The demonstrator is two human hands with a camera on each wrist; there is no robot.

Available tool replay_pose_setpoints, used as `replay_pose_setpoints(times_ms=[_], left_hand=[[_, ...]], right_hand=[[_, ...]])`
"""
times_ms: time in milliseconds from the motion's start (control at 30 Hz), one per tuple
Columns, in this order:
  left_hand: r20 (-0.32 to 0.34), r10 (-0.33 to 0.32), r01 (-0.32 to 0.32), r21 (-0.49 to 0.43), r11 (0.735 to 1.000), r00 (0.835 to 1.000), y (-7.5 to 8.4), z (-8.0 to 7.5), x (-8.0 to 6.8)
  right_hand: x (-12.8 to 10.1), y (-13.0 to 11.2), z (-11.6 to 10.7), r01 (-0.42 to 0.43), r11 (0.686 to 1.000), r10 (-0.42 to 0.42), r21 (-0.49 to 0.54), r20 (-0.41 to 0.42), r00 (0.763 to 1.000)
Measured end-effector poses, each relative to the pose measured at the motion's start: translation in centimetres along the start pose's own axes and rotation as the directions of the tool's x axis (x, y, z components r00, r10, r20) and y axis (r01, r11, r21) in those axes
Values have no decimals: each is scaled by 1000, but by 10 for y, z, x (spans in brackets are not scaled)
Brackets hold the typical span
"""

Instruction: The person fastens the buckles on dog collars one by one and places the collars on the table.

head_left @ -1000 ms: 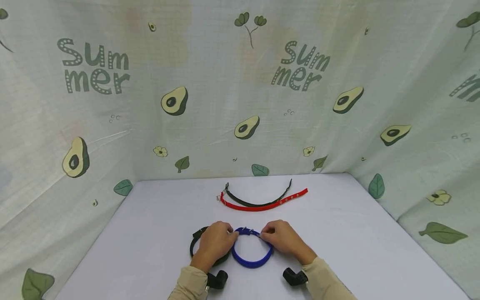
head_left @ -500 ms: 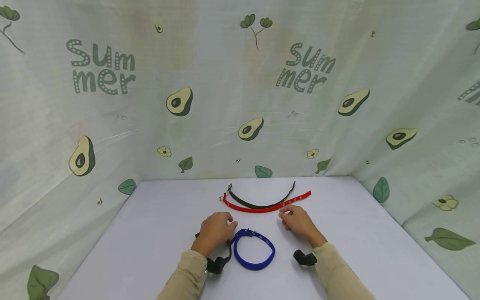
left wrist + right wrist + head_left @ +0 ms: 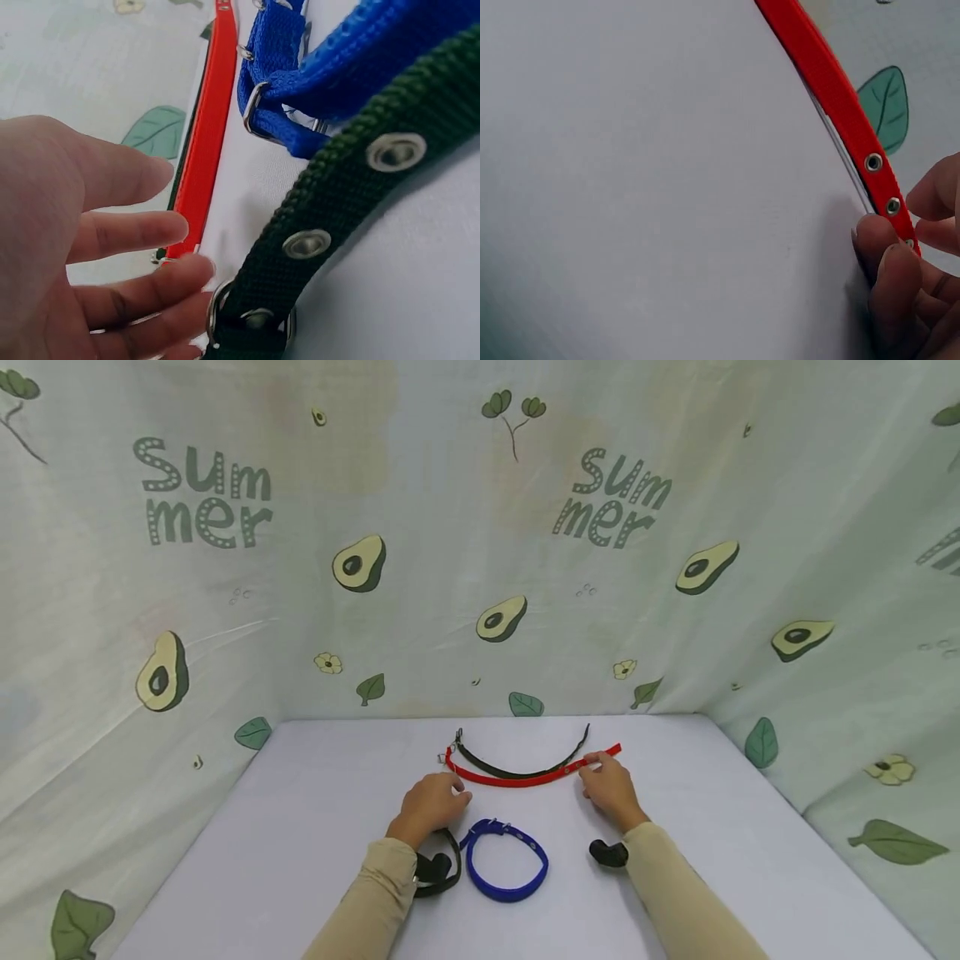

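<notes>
The right hand (image 3: 611, 789) has its fingertips (image 3: 889, 259) closing on the holed end of the long red webbing collar strap (image 3: 525, 777); the strap's long axis runs leftward from them; the left hand (image 3: 431, 802), fingers (image 3: 142, 229) loosely spread and empty, hovers just short of its buckle end.

Two open collars (image 3: 525, 768) lie behind two closed ones (image 3: 506, 868) (side by side) on the table (image 3: 300, 827).
</notes>
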State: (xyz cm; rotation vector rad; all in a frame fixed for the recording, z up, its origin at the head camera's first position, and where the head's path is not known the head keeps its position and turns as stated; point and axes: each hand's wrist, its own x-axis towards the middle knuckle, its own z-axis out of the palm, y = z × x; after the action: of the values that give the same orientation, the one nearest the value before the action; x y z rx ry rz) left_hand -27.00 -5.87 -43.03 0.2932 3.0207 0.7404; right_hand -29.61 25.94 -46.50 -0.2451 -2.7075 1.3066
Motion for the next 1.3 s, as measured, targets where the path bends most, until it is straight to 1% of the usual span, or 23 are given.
replay_pose_setpoints(times_ms=[67, 167, 333, 400, 533, 633, 733, 900, 1133, 1300], left_hand=[[10, -19, 19, -16, 1000, 1000, -3, 1, 1], [10, -30, 30, -28, 999, 1000, -6, 3, 2], [-5, -15, 15, -36, 999, 1000, -7, 5, 6], [-2, -8, 8, -35, 999, 1000, -7, 6, 7], [22, -4, 5, -16, 1000, 1000, -7, 7, 11], [36, -2, 3, -10, 1000, 999, -6, 8, 17], [51, -5, 6, -26, 1000, 999, -6, 8, 19], [68, -13, 18, -62, 998, 998, -5, 6, 19], [75, -48, 59, -149, 987, 996, -5, 5, 22], [74, -57, 69, -168, 983, 996, -5, 4, 28]], right_hand=[[2, 1, 3, -8, 1000, 8, 17, 0, 1000], [2, 2, 7, -10, 1000, 10, 29, -6, 1000], [0, 2, 9, -11, 1000, 11, -3, -22, 1000], [-2, 2, 9, -22, 1000, 22, -14, -7, 1000], [-5, 1, 8, -56, 998, 57, -11, 24, 998], [-5, 1, 8, -68, 998, 68, -10, 11, 998], [-5, 1, 7, -70, 998, 70, -7, -2, 998], [-6, 3, 6, -62, 998, 62, 17, -8, 998], [-4, 5, 4, -61, 998, 61, 36, -19, 998], [-4, 4, 3, -64, 997, 65, 37, -14, 998]])
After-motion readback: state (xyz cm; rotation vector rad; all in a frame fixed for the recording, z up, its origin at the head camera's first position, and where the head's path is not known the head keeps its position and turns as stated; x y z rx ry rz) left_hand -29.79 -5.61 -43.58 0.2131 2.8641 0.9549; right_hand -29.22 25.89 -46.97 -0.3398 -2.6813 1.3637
